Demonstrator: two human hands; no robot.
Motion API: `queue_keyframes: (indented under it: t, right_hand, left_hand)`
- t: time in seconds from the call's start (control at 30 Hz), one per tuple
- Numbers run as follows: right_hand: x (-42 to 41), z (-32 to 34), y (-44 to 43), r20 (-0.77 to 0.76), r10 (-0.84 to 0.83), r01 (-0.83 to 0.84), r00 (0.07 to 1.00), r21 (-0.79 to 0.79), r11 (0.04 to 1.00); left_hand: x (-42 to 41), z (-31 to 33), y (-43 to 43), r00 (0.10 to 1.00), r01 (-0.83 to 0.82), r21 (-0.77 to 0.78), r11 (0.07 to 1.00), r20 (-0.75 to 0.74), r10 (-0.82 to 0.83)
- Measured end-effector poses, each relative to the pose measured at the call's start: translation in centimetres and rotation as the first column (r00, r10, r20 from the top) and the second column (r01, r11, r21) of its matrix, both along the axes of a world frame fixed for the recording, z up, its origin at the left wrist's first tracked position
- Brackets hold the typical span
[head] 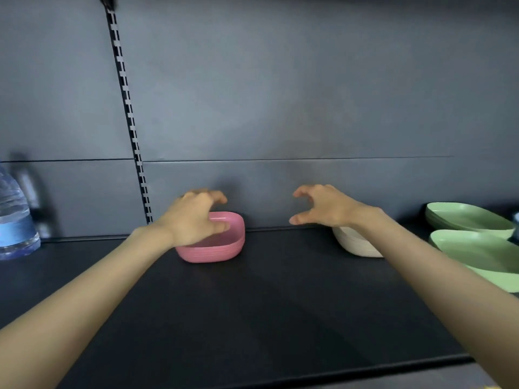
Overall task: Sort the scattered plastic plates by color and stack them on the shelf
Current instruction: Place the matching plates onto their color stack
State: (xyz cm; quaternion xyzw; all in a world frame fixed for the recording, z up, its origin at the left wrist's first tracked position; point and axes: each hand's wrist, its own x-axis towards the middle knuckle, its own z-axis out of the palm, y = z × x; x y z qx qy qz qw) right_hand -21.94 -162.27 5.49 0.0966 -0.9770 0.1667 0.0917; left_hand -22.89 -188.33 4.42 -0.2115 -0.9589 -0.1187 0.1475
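Cream plates (356, 245) half hidden behind right forearm (421, 265); bottle (14, 214) cropped left.

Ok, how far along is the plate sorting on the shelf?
Done: pink stack, cream stack and green plates sit in separate groups on the shelf. In hand: nothing plainly; left hand is over the pink stack, grip unclear, right hand empty. Left: the green plates lie in two places, not one.
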Motion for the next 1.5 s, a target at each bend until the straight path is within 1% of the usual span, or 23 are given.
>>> queue_keyframes:
  t: [0.1, 0.27, 0.47, 0.63, 0.8, 0.97, 1.07, 1.13, 1.23, 1.33, 1.43, 1.5]
  right_hand:
    - [1.8, 2.0, 4.0, -0.040, -0.047, 0.048, 0.998, 0.043, 0.998]
    - [5.4, 4.2, 11.4, -0.094, -0.087, 0.096, 0.992, 0.096, 0.991]
    - [9.1, 5.0, 20.1, -0.102, -0.082, 0.098, 0.991, 0.162, 0.982]
    - [10.1, 4.1, 24.6, -0.061, -0.050, 0.059, 0.997, 0.156, 0.986]
    - [8.4, 3.1, 25.5, -0.019, 0.032, -0.029, 0.999, 0.142, 0.989]
    - [5.5, 1.2, 25.1, 0.039, 0.104, -0.108, 0.994, 0.131, 0.985]
    - [3.3, 0.1, 24.6, 0.077, 0.118, -0.127, 0.990, 0.121, 0.984]
    - [1.9, -0.5, 24.4, 0.114, 0.126, -0.137, 0.985, 0.092, 0.986]
    - [0.2, -1.2, 24.4, 0.214, 0.114, -0.120, 0.970, 0.019, 0.993]
    - [-1.2, -2.0, 24.8, 0.315, 0.077, -0.083, 0.946, 0.005, 0.997]
    - [-2.3, -2.8, 25.1, 0.397, 0.066, -0.065, 0.915, -0.015, 0.998]
    - [-3.0, -3.4, 25.2, 0.431, 0.083, -0.069, 0.899, -0.049, 0.996]
  left_hand:
    - [0.6, 2.0, 4.5, 0.993, 0.111, -0.029, 0.993, -0.028, -0.112]
    - [2.4, 4.4, 12.7, 0.979, 0.181, -0.084, 0.980, -0.084, -0.188]
    - [5.3, 4.9, 22.2, 0.977, 0.204, -0.084, 0.975, -0.041, -0.208]
    - [7.1, 3.3, 26.5, 0.985, 0.172, -0.087, 0.981, 0.025, -0.171]
    - [7.2, 3.0, 27.3, 0.994, 0.086, -0.111, 0.990, 0.081, -0.077]
    - [5.7, 2.1, 26.3, 0.992, 0.031, -0.072, 0.997, 0.121, -0.022]
    - [3.9, 0.5, 25.6, 0.980, 0.013, -0.007, 1.000, 0.200, -0.011]
    - [2.8, -0.6, 25.1, 0.966, 0.007, 0.048, 0.999, 0.256, -0.019]
    - [1.1, -2.3, 24.6, 0.938, -0.001, 0.139, 0.990, 0.342, -0.047]
    - [-0.6, -4.1, 24.2, 0.895, -0.007, 0.214, 0.977, 0.437, -0.090]
    - [-2.1, -5.4, 24.1, 0.863, -0.016, 0.270, 0.963, 0.490, -0.123]
    - [-2.8, -6.0, 24.0, 0.835, -0.008, 0.327, 0.945, 0.522, -0.173]
